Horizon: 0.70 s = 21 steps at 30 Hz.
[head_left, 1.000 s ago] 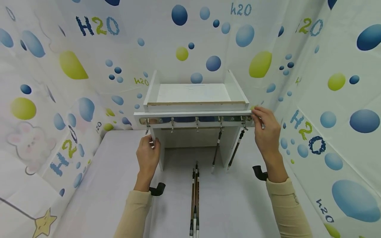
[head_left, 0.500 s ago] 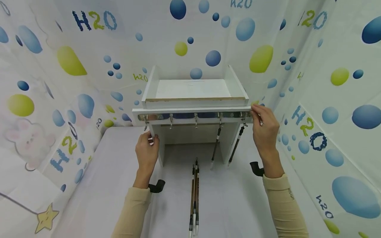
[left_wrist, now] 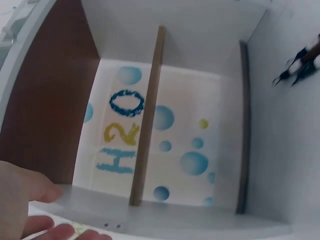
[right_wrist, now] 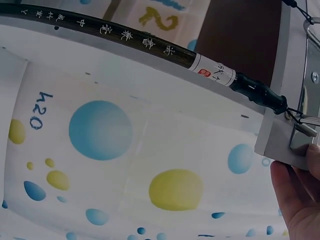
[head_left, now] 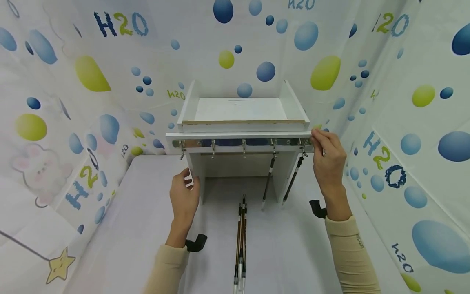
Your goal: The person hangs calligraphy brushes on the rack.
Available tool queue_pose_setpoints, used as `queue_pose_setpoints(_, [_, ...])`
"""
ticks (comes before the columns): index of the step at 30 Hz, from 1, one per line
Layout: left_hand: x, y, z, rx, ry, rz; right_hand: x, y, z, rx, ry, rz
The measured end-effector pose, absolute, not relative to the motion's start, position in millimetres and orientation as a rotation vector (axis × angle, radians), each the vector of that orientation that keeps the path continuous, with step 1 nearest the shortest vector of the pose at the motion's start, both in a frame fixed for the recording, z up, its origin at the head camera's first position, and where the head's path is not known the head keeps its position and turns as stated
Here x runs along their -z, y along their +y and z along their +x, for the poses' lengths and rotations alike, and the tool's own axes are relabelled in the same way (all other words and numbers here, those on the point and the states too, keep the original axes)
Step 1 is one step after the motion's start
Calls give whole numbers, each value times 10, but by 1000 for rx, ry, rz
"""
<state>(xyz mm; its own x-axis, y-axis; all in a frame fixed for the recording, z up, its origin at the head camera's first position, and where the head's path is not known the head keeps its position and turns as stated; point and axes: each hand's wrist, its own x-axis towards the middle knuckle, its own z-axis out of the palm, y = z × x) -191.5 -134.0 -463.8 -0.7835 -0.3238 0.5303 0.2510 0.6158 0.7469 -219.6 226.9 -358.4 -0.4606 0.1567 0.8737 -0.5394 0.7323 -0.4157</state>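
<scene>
A white shelf [head_left: 238, 127] stands ahead, with a metal hook rail [head_left: 227, 143] along its front board. My right hand [head_left: 329, 159] pinches the right end of that board, thumb in front and fingers behind. From the two rightmost hooks, calligraphy brushes [head_left: 293, 179] hang by their loops; one brush [right_wrist: 150, 42] crosses the right wrist view. My left hand [head_left: 185, 200] is beside the shelf's left side panel [head_left: 196, 173], its fingers loosely spread. In the left wrist view, the thumb [left_wrist: 37, 187] is over the panel's inner side, the other fingers beyond its edge.
Several more brushes [head_left: 240, 241] lie in a bundle on the white table [head_left: 279, 249], in front of the shelf. The shelf's top has an open tray [head_left: 240, 110] with raised sides. Patterned curtains [head_left: 396, 102] enclose the back and both sides.
My left hand has loosened from the side panel, its fingers spreading and dropping slightly. The right hand keeps its pinch on the board's end. Shelf and brushes stay in place.
</scene>
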Motion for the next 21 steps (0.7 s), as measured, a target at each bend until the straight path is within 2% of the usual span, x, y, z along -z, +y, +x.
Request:
queue_pose_setpoints(8, [4958,-1053,-1559,1171,-2362,91,3584,2260,-2194,-829,-1894,283])
queue_pose_setpoints(21, [5476,-578,-1276,1163,-2722,24,3591,2247,-2187,-818,-1905,265])
